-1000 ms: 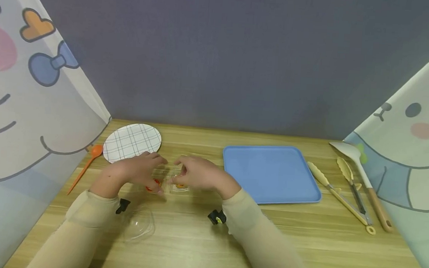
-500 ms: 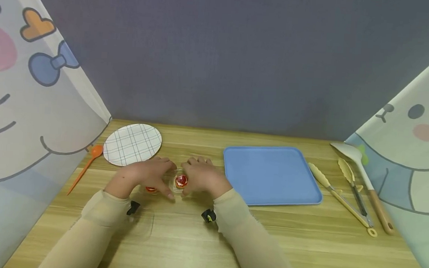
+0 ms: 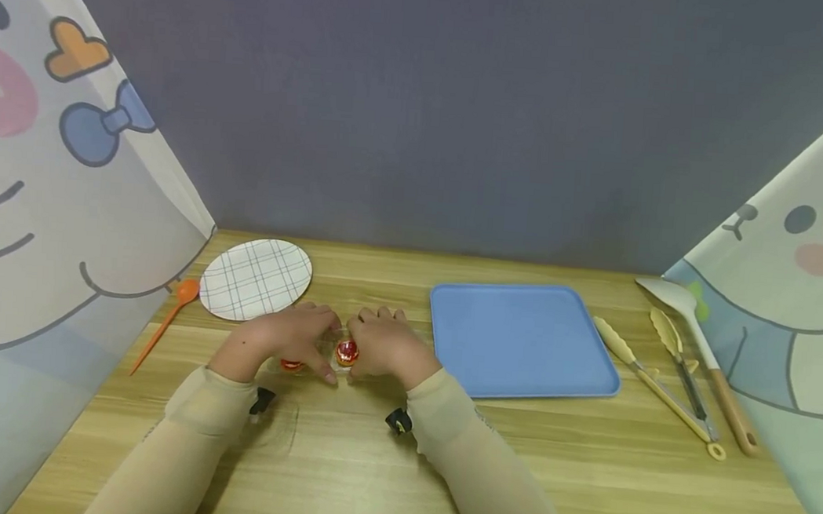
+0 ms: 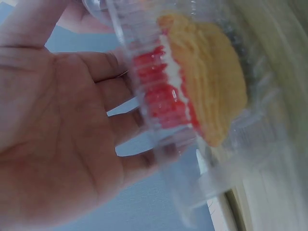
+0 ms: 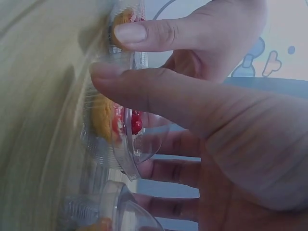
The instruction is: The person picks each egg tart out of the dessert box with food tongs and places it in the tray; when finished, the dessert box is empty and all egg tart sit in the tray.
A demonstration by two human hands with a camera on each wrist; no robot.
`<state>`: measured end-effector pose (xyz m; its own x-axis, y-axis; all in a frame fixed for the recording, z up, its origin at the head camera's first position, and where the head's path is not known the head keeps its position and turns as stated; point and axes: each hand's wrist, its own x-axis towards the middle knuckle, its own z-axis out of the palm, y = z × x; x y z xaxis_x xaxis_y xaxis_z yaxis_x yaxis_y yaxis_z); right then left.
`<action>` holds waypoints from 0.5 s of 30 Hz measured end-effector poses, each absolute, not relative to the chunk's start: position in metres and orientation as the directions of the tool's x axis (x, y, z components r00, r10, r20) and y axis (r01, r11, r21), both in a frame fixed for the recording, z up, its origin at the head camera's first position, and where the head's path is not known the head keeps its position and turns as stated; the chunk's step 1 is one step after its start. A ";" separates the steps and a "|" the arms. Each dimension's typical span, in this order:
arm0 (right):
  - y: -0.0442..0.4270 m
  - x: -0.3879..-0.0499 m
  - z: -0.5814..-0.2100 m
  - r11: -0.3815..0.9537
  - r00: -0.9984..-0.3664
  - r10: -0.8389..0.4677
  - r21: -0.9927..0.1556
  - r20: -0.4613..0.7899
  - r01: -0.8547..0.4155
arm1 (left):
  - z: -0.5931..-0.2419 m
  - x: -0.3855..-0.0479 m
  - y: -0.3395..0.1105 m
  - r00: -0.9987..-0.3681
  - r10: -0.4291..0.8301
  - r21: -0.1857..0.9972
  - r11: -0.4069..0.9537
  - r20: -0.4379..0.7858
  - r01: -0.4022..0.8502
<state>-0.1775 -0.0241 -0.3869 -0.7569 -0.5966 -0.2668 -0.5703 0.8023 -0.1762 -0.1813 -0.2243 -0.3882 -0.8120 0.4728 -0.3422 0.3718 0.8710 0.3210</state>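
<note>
Wooden tabletop [image 3: 342, 473] hosts a double grip

From here, the left hand [image 3: 289, 336] and right hand [image 3: 386, 347] grip the clear container [image 5: 127, 163] between them, thumbs nearside, fingers beyond, probably to steady it evenly. Its red-topped pastry [image 3: 347, 353] sits inside.

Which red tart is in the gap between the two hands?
The tart farther right in the head view, between the left hand and right hand; the left hand partly covers the other visible tart.

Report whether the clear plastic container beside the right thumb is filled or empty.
Filled: the right wrist view shows a red-topped pastry inside the clear plastic container.
</note>
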 end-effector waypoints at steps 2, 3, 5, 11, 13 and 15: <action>-0.024 -0.177 -0.387 0.803 -0.759 -0.596 -0.182 -0.264 -0.567 | -0.389 -0.181 -0.223 -0.810 0.471 0.323 0.872 -0.349 0.368; -0.024 -0.177 -0.387 0.803 -0.759 -0.596 -0.185 -0.264 -0.567 | -0.389 -0.181 -0.223 -0.809 0.471 0.324 0.872 -0.352 0.367; -0.024 -0.177 -0.387 0.803 -0.759 -0.596 -0.190 -0.262 -0.565 | -0.389 -0.182 -0.223 -0.807 0.472 0.325 0.872 -0.355 0.367; -0.024 -0.177 -0.388 0.801 -0.759 -0.599 -0.202 -0.257 -0.563 | -0.391 -0.184 -0.225 -0.804 0.486 0.340 0.862 -0.342 0.376; -0.024 -0.178 -0.388 0.801 -0.759 -0.599 -0.200 -0.256 -0.564 | -0.391 -0.185 -0.226 -0.802 0.492 0.341 0.859 -0.340 0.383; -0.024 -0.178 -0.388 0.801 -0.760 -0.599 -0.199 -0.252 -0.565 | -0.391 -0.186 -0.226 -0.800 0.496 0.343 0.857 -0.339 0.385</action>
